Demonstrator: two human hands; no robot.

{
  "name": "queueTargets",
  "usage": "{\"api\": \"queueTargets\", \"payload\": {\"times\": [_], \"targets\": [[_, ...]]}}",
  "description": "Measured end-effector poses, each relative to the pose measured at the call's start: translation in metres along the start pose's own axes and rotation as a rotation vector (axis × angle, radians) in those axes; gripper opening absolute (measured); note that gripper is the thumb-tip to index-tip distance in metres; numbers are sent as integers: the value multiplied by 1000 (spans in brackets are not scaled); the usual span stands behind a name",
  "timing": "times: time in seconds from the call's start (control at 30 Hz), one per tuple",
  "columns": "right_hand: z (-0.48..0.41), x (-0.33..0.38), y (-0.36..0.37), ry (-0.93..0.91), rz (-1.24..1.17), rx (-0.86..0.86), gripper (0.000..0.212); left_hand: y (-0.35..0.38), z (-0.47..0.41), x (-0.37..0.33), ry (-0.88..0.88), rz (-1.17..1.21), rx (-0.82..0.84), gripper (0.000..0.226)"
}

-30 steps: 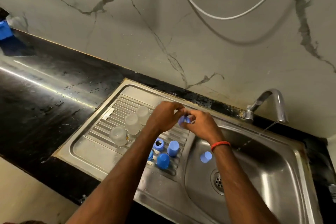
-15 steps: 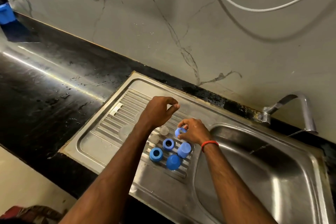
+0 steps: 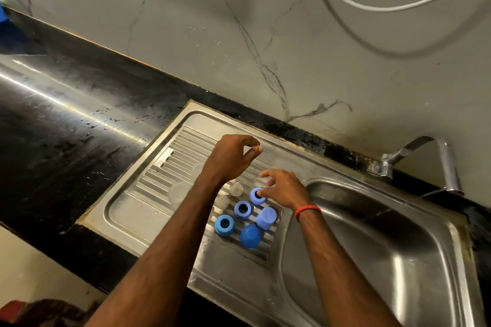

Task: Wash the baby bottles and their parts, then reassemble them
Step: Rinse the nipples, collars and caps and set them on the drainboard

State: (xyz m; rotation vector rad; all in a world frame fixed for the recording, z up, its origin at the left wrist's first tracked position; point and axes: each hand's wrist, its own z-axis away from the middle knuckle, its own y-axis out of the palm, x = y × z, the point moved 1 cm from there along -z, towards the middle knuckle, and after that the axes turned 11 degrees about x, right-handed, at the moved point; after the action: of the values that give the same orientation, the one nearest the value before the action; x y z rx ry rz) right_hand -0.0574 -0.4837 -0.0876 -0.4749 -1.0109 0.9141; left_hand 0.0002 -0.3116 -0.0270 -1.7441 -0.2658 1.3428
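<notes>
Since a second ago the blue ring point(image 3: 257, 196) has come down from both hands onto the ribbed drainer point(image 3: 164, 167) to drip dry, right hand point(image 3: 285, 190) spread with its thumb seemingly touching it, left hand point(image 3: 228, 159) hovering loosely curled, empty.

L hand point(image 3: 228, 159) loosely curled, R hand point(image 3: 285, 191) fingers splayed

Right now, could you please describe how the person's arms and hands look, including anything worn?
The left forearm and right forearm are bare, with no sleeves in view. The left hand and right hand wear no gloves. A thin red-orange cord bracelet circles the right wrist. No ring or watch is visible.
</notes>
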Motion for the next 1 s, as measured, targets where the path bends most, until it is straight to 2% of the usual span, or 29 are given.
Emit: {"api": "queueTargets", "payload": {"times": [0.33,0.57,0.77,0.83,1.0], "targets": [[39,-70,-51,96,-165,-177,27,37,-16,-38,85,1,99,28],[52,-128,-41,168,-150,-95,15,97,-31,-73,151,-50,252,30],[51,-167,-19,259,-169,-71,24,139,-39,-88,212,-97,337,21],[44,-180,-8,221,-139,-43,23,151,-42,-91,206,-100,364,20],[24,-208,28,203,-31,134,47,181,-45,-94,250,-128,390,18]]}}
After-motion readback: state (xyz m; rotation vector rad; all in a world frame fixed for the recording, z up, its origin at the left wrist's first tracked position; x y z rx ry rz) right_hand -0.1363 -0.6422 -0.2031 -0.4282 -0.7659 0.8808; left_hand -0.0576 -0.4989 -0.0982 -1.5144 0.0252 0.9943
